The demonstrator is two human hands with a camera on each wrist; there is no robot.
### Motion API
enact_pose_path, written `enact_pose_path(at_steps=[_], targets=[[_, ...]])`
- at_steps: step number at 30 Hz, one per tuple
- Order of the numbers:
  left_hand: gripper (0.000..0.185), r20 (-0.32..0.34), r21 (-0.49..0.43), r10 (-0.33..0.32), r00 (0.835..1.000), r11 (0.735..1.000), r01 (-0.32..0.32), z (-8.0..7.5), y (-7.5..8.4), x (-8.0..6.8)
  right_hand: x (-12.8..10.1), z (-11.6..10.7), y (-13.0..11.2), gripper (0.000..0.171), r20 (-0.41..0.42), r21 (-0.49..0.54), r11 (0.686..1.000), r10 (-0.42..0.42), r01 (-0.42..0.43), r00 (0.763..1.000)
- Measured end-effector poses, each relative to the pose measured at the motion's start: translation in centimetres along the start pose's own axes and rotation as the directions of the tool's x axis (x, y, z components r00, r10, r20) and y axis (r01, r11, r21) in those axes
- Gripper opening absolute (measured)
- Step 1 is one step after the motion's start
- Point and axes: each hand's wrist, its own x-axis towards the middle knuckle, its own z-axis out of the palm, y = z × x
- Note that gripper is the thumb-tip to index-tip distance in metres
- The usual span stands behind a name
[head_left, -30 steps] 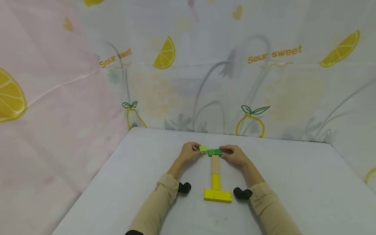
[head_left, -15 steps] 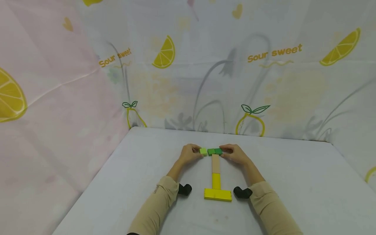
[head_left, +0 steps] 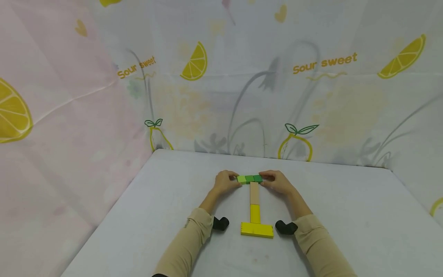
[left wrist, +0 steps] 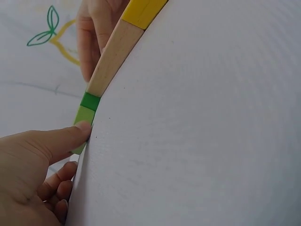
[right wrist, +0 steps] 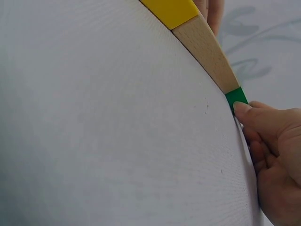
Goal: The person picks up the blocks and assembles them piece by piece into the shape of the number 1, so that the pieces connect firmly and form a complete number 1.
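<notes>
1. Left hand (head_left: pixel 226 181) pinches the light green block (head_left: pixel 241 179), thumb pressed against its end, at the left end of the green row.
2. Right hand (head_left: pixel 277 182) grips the dark green block (head_left: pixel 257 178) at the right end (fingers curled).
3. Wooden block (head_left: pixel 254 193), yellow block (head_left: pixel 255 213) and yellow bar (head_left: pixel 257 229) run toward the person on the table (head_left: pixel 346 215).
4. Lemon-print curtain (head_left: pixel 311 96) behind, well apart.

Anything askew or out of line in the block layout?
Nothing stands out. The light green block sits flush against the green blocks, forming a straight bar across the top of the wooden block. The yellow blocks below look aligned too.
</notes>
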Motion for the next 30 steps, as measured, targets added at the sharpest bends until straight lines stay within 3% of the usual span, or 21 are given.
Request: enact_pose_path(at_steps=[7,18,30], targets=[[0.036,0.005,0.022,0.018,1.000,1.000,-0.018,-0.10,-0.09,0.18,0.13,0.01,0.06,0.035,-0.005,0.004,1.000,-0.002,0.002,1.000],[0.038,0.031,-0.045,0.049,0.998,0.998,-0.048,-0.46,-0.31,-0.06,0.06,-0.02,0.10,0.036,0.002,0.008,1.000,0.012,-0.012,1.000],[0.034,0.016,-0.047,0.066,0.998,0.997,-0.065,-0.21,-0.49,-0.06,-0.05,-0.07,0.07,0.036,0.003,0.022,1.000,0.003,-0.003,1.000]])
